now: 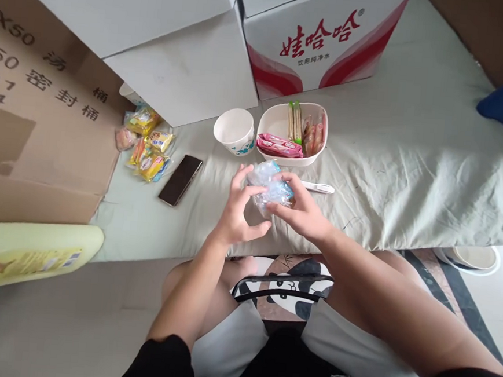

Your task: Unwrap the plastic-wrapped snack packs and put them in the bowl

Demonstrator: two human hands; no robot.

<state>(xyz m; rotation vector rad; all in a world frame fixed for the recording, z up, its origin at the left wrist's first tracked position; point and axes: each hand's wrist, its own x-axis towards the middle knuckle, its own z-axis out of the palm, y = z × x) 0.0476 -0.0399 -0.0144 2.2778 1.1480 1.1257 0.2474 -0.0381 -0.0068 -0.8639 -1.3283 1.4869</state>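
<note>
Crumpled clear plastic packets (262,201) with blue printed parts are between my two hands, just over the cloth. My left hand (237,213) curves round their left side, its fingertips on the plastic and its thumb held away below. From the right, my right hand (305,213) grips them with thumb and fingers. What the packets contain is hidden by folds and glare. A white pen-like stick (319,187) lies just behind my right hand. Beyond the packets stands a white tray (278,118) holding pink wrapped snacks (280,146), green-ended sticks (295,122) and reddish wrapped sausages (313,136).
A paper cup (234,130) stands left of the tray. Farther left lie a phone (181,180) and several wrapped snacks (148,145). White boxes (315,48) line the back; a large cardboard box (44,102) and yellow jug (32,255) bound the left side.
</note>
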